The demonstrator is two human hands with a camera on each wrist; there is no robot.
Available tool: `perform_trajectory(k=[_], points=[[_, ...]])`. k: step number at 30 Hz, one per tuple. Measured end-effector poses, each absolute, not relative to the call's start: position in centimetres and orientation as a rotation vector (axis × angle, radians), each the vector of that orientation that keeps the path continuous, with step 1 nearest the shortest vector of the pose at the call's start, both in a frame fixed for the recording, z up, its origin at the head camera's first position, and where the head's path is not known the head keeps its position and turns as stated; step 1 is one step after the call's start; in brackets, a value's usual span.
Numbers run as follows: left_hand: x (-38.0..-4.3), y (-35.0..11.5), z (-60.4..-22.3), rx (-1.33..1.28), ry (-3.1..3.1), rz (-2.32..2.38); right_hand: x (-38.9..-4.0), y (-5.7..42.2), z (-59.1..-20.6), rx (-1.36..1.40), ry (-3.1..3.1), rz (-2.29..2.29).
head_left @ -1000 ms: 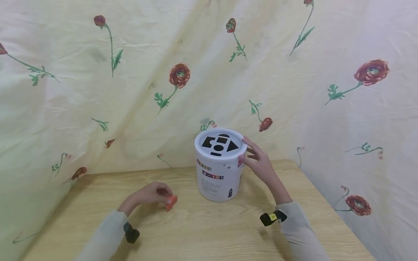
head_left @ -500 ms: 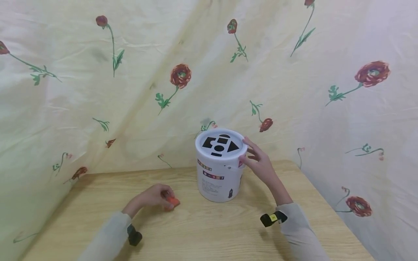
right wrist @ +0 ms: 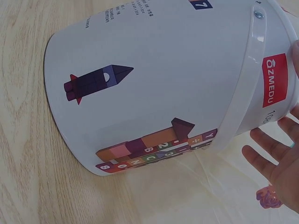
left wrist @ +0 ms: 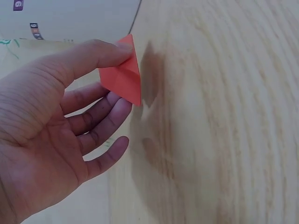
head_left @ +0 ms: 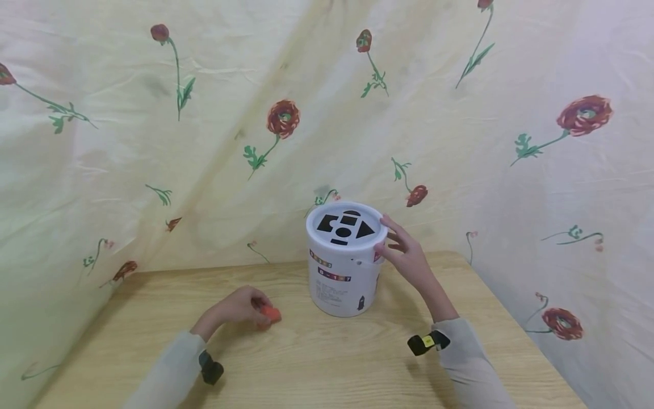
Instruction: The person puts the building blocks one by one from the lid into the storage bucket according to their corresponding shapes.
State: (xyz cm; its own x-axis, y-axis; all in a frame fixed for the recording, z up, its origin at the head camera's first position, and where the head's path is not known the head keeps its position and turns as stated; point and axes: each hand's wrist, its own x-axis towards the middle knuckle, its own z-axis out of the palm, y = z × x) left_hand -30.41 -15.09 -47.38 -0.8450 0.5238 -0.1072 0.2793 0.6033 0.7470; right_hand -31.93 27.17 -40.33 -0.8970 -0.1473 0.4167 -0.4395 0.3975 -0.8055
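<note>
My left hand [head_left: 236, 307] pinches a red-orange triangular block [head_left: 272, 313] just over the table, left of the white bucket. In the left wrist view the thumb presses one face of the block [left wrist: 120, 77], with fingers behind it; the little finger stands free. The white shape-sorter bucket [head_left: 334, 292] stands upright, its lid [head_left: 327, 236] pierced by several cut-outs, among them a triangle, a circle and a square. On the bucket's right rim rests my right hand [head_left: 410, 262], thumb and fingers spread and fairly straight. The right wrist view cuts off part of that hand.
The light wooden table [head_left: 327, 363] carries the bucket. A flowered cloth [head_left: 219, 142] hangs close behind the bucket and along the sides. A white carrying strap [right wrist: 243, 79] runs down the bucket's side in the right wrist view.
The block has turned in my left hand: it pointed downward a second ago and now lies flatter. The left hand shifted slightly right. My right hand and the bucket have stayed put.
</note>
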Motion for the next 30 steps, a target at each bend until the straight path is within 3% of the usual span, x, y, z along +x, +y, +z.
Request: perform_trajectory(k=[30], points=[[-32.2,-14.7,-41.3,0.798,2.64,1.214,-31.8,27.6,-39.4,0.519,-2.403,1.462]])
